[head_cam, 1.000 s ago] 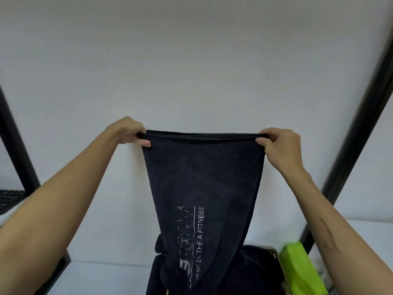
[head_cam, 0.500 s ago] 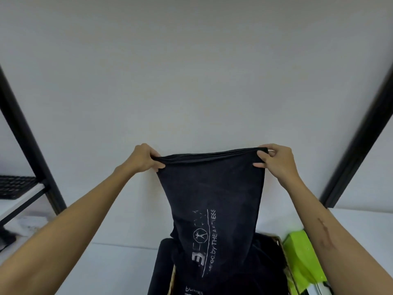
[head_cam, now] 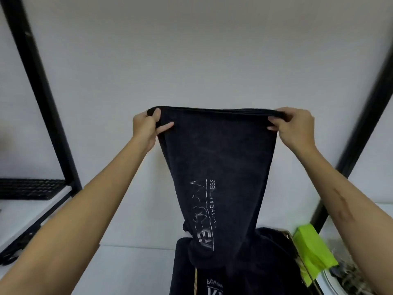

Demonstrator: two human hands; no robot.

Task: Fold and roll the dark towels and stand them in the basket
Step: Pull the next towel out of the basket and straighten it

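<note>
- Head view: dark towel [head_cam: 214, 154] held up above basket [head_cam: 287, 233]; white print partly legible, "ESS" at line end.
- Left hand [head_cam: 146, 126] pinching top left corner, arm extended.
- Right hand [head_cam: 293, 126] pinching top right corner, fingers curled over hem.

Indoor workstation, office-like rather than domestic. Plain pale wall [head_cam: 202, 50] fills most of the view, no decoration. Black metal frame post [head_cam: 40, 86] leans in at left, a second black post [head_cam: 365, 116] at right; both look like uprights of a rack or desk frame around a white work surface [head_cam: 131, 269]. On a separate white desk top [head_cam: 23, 213] at left lies a black computer keyboard [head_cam: 29, 188]. At lower right a bright green box [head_cam: 312, 250] stands just beside a basket [head_cam: 291, 236] heaped with dark cloth. Exact kind of room beyond that: cannot tell
</note>
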